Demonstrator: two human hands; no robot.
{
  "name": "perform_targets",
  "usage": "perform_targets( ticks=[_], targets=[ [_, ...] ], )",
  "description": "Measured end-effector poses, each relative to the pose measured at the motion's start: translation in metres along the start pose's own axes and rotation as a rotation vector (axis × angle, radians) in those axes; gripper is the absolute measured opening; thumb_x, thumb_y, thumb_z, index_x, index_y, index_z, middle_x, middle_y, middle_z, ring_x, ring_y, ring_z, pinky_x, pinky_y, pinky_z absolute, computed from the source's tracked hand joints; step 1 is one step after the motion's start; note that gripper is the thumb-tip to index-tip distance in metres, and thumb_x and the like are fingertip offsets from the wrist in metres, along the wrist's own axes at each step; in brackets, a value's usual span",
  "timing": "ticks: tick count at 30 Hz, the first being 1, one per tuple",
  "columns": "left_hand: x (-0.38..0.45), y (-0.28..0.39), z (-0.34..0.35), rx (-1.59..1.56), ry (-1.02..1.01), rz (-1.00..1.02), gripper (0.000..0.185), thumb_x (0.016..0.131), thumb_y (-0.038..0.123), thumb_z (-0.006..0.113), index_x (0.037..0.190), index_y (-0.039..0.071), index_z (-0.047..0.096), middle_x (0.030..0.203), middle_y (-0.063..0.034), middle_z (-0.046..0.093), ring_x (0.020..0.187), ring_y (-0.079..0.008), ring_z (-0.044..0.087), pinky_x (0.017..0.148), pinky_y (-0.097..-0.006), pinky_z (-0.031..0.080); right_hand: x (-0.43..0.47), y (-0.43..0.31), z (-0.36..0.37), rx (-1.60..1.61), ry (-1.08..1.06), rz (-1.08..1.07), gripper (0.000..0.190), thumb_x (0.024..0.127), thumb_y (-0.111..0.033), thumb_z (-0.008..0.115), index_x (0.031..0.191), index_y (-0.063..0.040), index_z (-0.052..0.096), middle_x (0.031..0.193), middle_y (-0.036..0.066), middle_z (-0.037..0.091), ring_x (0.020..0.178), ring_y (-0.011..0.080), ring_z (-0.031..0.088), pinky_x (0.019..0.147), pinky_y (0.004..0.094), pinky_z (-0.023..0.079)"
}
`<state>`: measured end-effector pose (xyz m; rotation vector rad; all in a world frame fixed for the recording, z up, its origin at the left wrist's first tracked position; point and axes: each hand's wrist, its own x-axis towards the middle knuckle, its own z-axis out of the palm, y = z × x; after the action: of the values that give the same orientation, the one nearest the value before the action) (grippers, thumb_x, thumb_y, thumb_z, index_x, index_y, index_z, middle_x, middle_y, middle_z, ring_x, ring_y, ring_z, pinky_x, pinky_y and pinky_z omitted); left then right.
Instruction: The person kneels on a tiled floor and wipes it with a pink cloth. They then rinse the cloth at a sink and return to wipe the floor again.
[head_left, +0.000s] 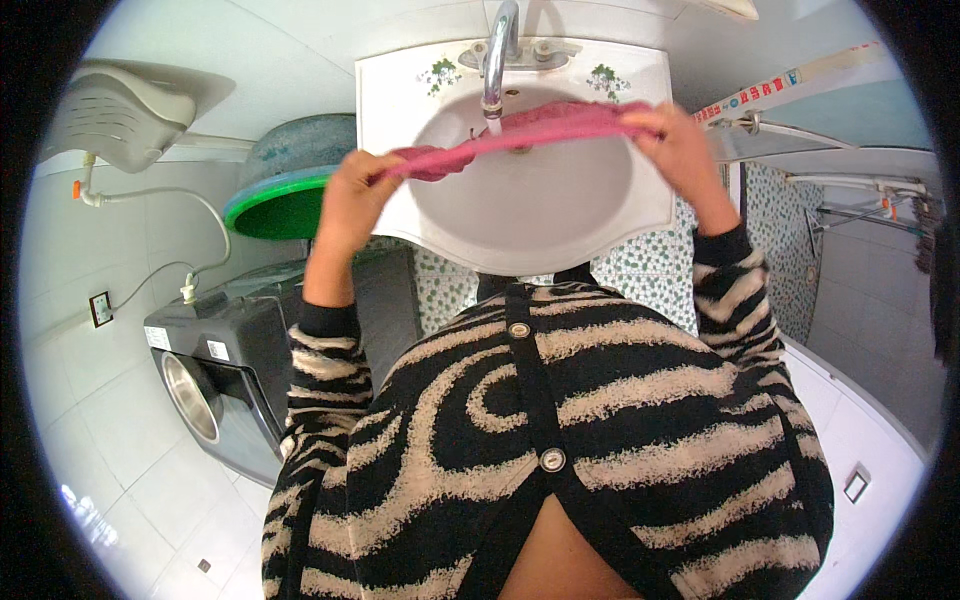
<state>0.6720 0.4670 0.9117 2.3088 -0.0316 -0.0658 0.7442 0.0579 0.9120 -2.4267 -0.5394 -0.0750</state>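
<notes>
A pink cloth (555, 129) is stretched sideways above the oval basin of a white ceramic sink (525, 202). My left hand (358, 193) pinches its left end near the sink's left rim, where a bunched fold hangs down. At the other end, my right hand (675, 154) grips the cloth beside the right rim. Water runs from the chrome faucet (501, 60) onto or just behind the cloth; the exact spot where it lands is hard to make out. Part of the drain is hidden under the fabric.
Left of the sink, a green basin (281, 210) and a blue-grey one (300, 150) are stacked on their sides. A dark washing machine (225, 330) stands below them, with a hose (217, 214) running to the wall. Right, a glass panel (817, 97) has a metal bar.
</notes>
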Motion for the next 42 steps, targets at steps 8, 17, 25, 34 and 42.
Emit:
perform_targets(
  ticks=[8, 17, 25, 34, 42],
  targets=[
    [-0.052, -0.069, 0.089, 0.243, -0.542, -0.036, 0.013, 0.076, 0.012, 0.069, 0.087, 0.006, 0.071, 0.098, -0.0138, 0.058, 0.089, -0.0301, 0.057, 0.082, -0.0372, 0.047, -0.106, 0.03, 0.103, -0.001, -0.551, 0.253, 0.015, 0.077, -0.018, 0.066, 0.089, -0.013, 0.073, 0.086, 0.016, 0.063, 0.085, 0.0337, 0.06, 0.076, 0.0425, 0.048],
    [0.055, -0.079, 0.063, 0.129, -0.6, -0.258, 0.023, 0.082, 0.019, 0.067, 0.092, -0.001, 0.065, 0.094, -0.0157, 0.06, 0.095, -0.0297, 0.055, 0.085, -0.0398, 0.045, -0.02, 0.074, 0.095, 0.214, -0.476, 0.316, 0.021, 0.076, -0.015, 0.067, 0.094, -0.006, 0.072, 0.085, 0.016, 0.068, 0.081, 0.0274, 0.066, 0.075, 0.0357, 0.051],
    [0.11, -0.116, 0.157, 0.304, -0.339, -0.263, 0.066, 0.086, 0.039, 0.061, 0.134, 0.0, 0.039, 0.123, -0.0301, 0.05, 0.119, -0.0418, 0.047, 0.1, -0.0421, 0.04, -0.013, 0.102, 0.183, 0.044, -0.393, 0.594, 0.064, 0.082, -0.028, 0.068, 0.138, -0.012, 0.041, 0.142, 0.015, 0.037, 0.109, 0.0276, 0.055, 0.087, 0.0455, 0.048],
    [0.058, -0.104, 0.29, -0.125, -0.089, -0.346, 0.07, 0.078, 0.033, 0.068, 0.133, 0.001, 0.038, 0.123, -0.0273, 0.051, 0.107, -0.0422, 0.055, 0.092, -0.0438, 0.045, -0.025, 0.046, 0.181, 0.982, -0.286, 1.275, 0.082, 0.088, -0.051, 0.055, 0.149, -0.02, 0.01, 0.148, 0.014, 0.028, 0.126, 0.0415, 0.036, 0.092, 0.0619, 0.039],
    [0.031, 0.05, 0.236, -0.299, -0.085, 0.029, 0.038, 0.08, 0.037, 0.068, 0.097, 0.004, 0.06, 0.082, -0.0147, 0.065, 0.074, -0.0286, 0.065, 0.067, -0.0375, 0.05, -0.013, 0.072, 0.207, 1.895, -0.28, 1.018, 0.046, 0.09, -0.051, 0.054, 0.113, -0.01, 0.054, 0.107, 0.008, 0.06, 0.102, 0.0258, 0.058, 0.086, 0.0423, 0.049]
  ],
)
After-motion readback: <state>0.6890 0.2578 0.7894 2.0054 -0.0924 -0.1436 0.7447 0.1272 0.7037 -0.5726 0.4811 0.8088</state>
